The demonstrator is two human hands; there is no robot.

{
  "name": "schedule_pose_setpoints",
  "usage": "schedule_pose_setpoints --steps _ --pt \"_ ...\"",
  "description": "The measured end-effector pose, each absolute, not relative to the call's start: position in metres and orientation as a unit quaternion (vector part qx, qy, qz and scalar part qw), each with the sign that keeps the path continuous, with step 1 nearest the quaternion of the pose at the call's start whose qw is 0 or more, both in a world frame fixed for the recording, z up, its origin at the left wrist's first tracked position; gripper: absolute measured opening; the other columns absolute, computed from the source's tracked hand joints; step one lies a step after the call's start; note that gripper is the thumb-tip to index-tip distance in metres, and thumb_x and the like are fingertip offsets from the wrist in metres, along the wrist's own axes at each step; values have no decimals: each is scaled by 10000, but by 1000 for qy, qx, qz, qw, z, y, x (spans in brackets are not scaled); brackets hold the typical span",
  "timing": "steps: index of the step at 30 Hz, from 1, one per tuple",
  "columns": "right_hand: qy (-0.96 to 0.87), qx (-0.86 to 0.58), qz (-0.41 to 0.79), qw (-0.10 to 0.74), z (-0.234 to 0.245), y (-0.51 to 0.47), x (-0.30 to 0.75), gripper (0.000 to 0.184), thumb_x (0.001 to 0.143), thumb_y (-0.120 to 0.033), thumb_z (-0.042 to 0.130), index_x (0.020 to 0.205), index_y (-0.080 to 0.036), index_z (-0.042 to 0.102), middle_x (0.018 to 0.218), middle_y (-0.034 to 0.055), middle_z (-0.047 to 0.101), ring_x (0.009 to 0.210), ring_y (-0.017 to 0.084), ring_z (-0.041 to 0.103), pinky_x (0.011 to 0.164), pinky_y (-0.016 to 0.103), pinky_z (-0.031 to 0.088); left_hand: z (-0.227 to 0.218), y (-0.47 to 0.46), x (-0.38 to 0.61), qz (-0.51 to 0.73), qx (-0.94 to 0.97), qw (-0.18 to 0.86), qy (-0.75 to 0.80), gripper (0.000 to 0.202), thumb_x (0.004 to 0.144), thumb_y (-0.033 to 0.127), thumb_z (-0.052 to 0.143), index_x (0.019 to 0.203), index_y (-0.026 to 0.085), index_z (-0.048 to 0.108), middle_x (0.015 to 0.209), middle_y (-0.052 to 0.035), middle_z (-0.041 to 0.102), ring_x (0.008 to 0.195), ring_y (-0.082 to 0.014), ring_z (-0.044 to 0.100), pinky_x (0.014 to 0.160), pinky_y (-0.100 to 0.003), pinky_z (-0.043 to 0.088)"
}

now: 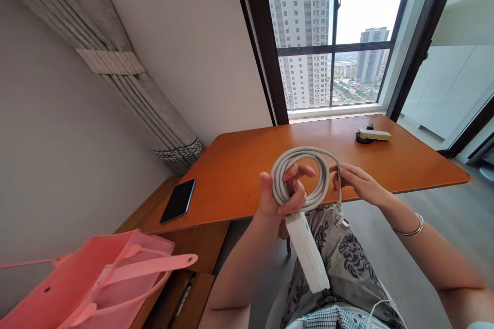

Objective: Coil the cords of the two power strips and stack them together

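My left hand (281, 196) is closed around the side of a coiled white cord (323, 177), its fingers passing through the loops. Below it hangs the white power strip (309, 257), tilted over my lap. At the right of the coil, my right hand (358, 182) pinches the loose end of the cord between thumb and fingers. The plug (341, 218) dangles under those fingers, above the patterned trousers (353, 257).
An orange-brown table (247, 164) spans the front. A black phone (178, 201) lies at its left end, and another power strip (373, 135) with a black cord at its far right. A pink bag (88, 267) stands lower left. Beyond the table is a window (334, 50).
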State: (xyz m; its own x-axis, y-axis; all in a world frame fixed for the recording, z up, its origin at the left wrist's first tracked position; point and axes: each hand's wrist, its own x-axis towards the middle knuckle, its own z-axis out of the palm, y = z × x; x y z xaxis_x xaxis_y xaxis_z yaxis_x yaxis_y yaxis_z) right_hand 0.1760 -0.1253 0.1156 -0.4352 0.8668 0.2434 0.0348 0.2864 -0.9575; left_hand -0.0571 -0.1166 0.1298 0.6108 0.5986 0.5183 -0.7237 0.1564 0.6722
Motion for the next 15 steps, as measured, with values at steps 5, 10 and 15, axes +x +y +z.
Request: schedule_pose_setpoints --steps 5,10,15 --pt "-708 -388 444 389 75 -131 161 489 991 -438 472 1419 -202 475 880 28 604 821 165 603 803 338 514 141 -116 -58 502 510 698 4 588 728 737 692 746 182 499 1156 -105 733 328 -10 382 306 -207 215" --pt "-776 -430 303 349 60 -145 153 685 987 -283 411 1610 -174 149 1047 105 648 906 193 612 881 380 507 140 -115 -52 521 537 660 65 635 616 786 738 765 207 524 812 -21 748 351 -52 403 340 -215 202" --pt "-831 -447 228 239 89 -165 151 713 969 -267 416 1611 -96 158 1001 134 681 865 237 640 795 392 508 136 -113 -43 541 553 623 118 648 601 795 739 757 220 482 690 -5 704 366 -64 396 367 -225 244"
